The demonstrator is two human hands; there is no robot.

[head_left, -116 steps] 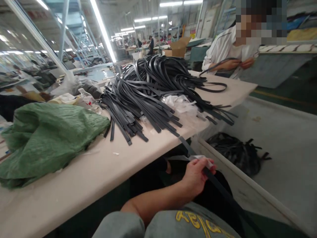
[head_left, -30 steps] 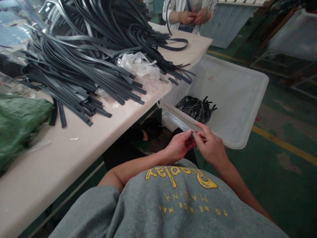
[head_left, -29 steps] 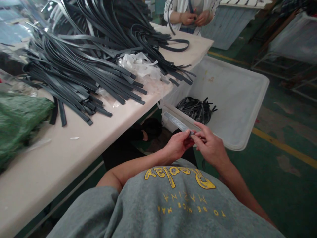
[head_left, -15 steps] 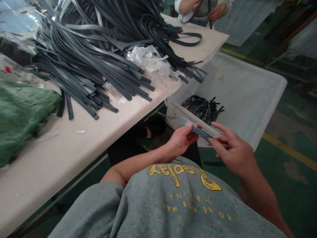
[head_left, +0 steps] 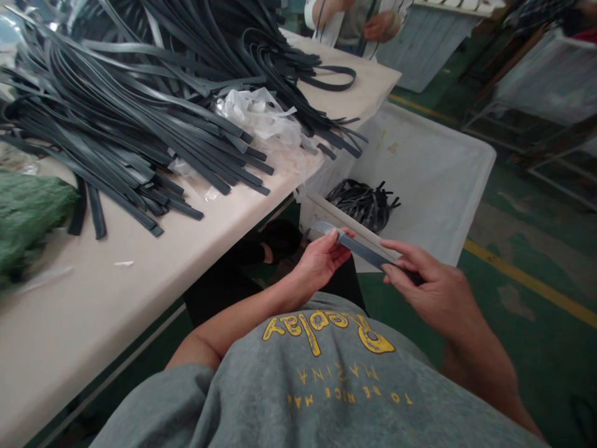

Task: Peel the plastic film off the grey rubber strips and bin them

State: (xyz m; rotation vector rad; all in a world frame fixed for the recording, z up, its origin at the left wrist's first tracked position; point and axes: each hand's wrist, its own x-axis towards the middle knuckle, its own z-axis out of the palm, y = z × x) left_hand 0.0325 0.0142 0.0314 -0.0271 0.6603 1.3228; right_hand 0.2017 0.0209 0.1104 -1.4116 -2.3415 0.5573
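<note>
A dark grey strap (head_left: 361, 249) runs between my two hands, low in front of my lap. My left hand (head_left: 317, 264) pinches its far end with thumb and fingers. My right hand (head_left: 433, 289) grips the strap farther along, nearer to me. The strap's end looks pale and shiny, as if covered by a film. A large heap of the same dark straps (head_left: 153, 106) lies on the beige table (head_left: 153, 261) to my left. Crumpled white film strips (head_left: 261, 121) lie by the heap near the table's edge.
A big white plastic bin (head_left: 443, 180) stands on the green floor to the right of the table, with a small pile of straps (head_left: 361, 202) inside. A green woven bag (head_left: 25, 218) lies at far left. Another person's hands (head_left: 377, 25) work a strap beyond the table's far end.
My hands were close together on the strap's end a second ago. Since then my right hand has slid back along the strap toward me, widening the gap. The view has shifted a little.
</note>
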